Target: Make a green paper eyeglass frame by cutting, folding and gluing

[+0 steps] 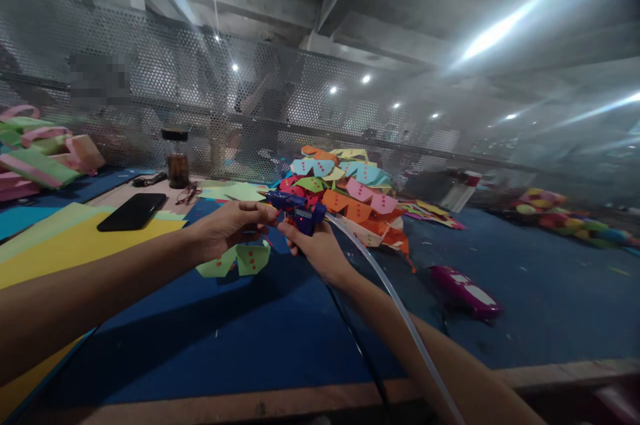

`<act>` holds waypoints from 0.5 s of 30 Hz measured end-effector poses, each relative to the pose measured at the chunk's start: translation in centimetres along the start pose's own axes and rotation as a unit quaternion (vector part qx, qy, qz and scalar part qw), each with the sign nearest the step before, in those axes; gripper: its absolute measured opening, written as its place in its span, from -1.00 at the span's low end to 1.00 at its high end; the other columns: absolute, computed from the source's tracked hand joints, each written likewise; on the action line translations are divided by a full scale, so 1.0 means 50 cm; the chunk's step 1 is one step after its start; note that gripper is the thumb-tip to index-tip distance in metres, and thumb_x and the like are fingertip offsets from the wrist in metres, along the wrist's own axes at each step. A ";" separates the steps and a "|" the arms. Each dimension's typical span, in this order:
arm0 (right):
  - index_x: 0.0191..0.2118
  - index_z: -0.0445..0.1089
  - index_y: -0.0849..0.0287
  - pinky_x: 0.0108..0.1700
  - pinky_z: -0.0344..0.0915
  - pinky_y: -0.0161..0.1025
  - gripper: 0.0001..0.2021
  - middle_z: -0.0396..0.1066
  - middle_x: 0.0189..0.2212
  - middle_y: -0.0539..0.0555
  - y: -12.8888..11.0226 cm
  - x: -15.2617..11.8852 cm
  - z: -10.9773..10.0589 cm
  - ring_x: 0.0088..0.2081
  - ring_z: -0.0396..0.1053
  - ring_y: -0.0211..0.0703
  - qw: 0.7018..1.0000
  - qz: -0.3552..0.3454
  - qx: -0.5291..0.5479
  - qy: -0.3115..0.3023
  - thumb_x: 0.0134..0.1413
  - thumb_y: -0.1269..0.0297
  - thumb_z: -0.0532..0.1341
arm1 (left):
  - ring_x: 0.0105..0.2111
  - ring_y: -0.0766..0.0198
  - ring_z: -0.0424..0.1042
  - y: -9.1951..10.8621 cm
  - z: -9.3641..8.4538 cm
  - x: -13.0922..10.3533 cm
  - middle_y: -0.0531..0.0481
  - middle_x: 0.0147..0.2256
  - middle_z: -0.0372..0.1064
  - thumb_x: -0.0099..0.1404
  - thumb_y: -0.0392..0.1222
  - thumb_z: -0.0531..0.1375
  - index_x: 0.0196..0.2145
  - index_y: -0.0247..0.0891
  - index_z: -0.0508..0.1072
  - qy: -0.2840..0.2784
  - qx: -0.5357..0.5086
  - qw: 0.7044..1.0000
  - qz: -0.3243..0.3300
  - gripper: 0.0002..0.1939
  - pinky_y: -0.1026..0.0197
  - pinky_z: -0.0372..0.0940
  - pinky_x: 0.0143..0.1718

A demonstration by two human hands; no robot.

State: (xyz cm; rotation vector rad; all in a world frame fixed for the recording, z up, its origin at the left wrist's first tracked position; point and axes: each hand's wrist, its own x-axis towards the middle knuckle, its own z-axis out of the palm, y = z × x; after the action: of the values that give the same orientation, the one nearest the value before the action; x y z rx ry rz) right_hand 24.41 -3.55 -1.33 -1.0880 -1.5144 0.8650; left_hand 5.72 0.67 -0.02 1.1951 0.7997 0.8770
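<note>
My right hand [317, 248] is wrapped round the handle of a blue hot glue gun [300, 208], held above the table with its nozzle toward the left. A long translucent glue stick [387, 282] runs from the back of the gun down over my right forearm. My left hand [235, 228] is closed in a pinch right by the nozzle; what its fingertips hold, if anything, I cannot make out. Below the hands lies a folded light-green paper piece [253, 258] with red dots. Just behind the gun stands a pile of similar folded paper pieces [360, 195] in several colours.
On the left, a black phone [133, 212] lies on yellow paper sheets [55, 238]. Beyond it stands a dark-lidded jar [177, 162]. A purple device [465, 292] rests on the blue tabletop [200, 345] at right. Perforated metal panels [200, 92] line the back.
</note>
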 end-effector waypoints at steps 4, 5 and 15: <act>-0.40 0.46 0.15 -0.51 0.28 -0.32 -0.70 0.36 -0.62 -0.08 0.002 0.001 0.001 -0.62 0.25 -0.31 1.000 0.000 -0.002 0.001 -0.08 0.00 0.39 | -0.44 0.38 0.38 0.004 0.002 0.001 0.04 -0.37 0.49 -0.01 -0.19 0.47 -0.42 -0.25 0.55 0.014 -0.003 1.000 -0.005 -0.79 0.30 0.27 -0.37; -0.41 0.46 0.15 -0.51 0.28 -0.32 -0.70 0.36 -0.62 -0.08 0.002 0.001 0.001 -0.62 0.25 -0.31 1.000 0.000 -0.002 0.000 -0.06 0.01 0.39 | -0.44 0.38 0.38 0.004 0.003 0.002 0.03 -0.37 0.49 -0.01 -0.20 0.46 -0.42 -0.26 0.55 0.016 -0.004 1.000 -0.009 -0.79 0.30 0.27 -0.38; -0.40 0.46 0.16 -0.53 0.24 -0.34 -0.69 0.34 -0.63 -0.09 -0.007 -0.004 0.004 -0.62 0.24 -0.32 1.000 0.001 -0.008 -0.009 -0.07 0.00 0.39 | -0.47 0.44 0.37 0.001 0.010 0.001 0.10 -0.47 0.44 0.05 -0.22 0.44 -0.46 -0.26 0.54 0.005 -0.028 0.999 -0.014 -0.85 0.39 0.26 -0.42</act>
State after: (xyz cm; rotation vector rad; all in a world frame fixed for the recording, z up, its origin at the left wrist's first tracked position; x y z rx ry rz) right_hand 24.14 -3.84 -1.12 -1.0964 -1.5377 0.8690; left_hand 6.20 0.50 0.11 1.1283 0.7938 0.8782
